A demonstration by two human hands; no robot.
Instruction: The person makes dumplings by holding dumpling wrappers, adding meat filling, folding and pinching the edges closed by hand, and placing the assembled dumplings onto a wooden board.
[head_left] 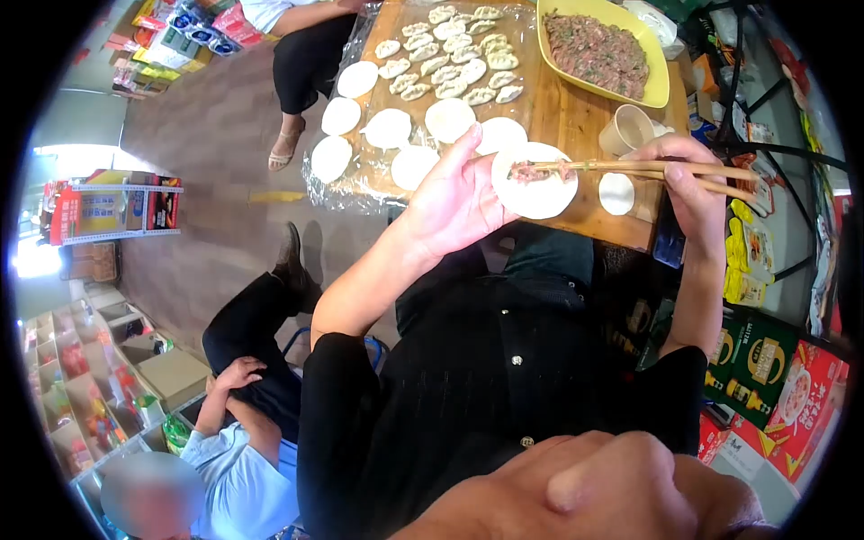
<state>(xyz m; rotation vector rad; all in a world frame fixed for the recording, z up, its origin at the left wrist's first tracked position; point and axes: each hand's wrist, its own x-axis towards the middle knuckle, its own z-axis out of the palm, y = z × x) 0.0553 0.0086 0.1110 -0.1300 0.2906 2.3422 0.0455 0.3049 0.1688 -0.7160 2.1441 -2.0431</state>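
Observation:
A round dumpling wrapper (546, 200) lies across the fingers of my left hand (461, 202), its thumb raised at the near side. My right hand (691, 184) grips a pair of chopsticks (621, 166), whose tips touch a smear of meat filling (531, 173) on that wrapper. Below the chopsticks, a small wrapper (616, 193) rests on the wooden table (576, 121). Several flat wrappers (389, 129) are spread on the plastic film left of my hands. Farther back sit rows of folded dumplings (450, 67). A yellow bowl (663, 76) holds minced filling (596, 56).
A beige cup (627, 130) stands by the table's right edge. One person in a blue shirt (238, 477) sits at lower left; another person's leg (306, 67) is beside the table. Packaged goods (756, 369) crowd the right, and shelves (81, 360) line the left.

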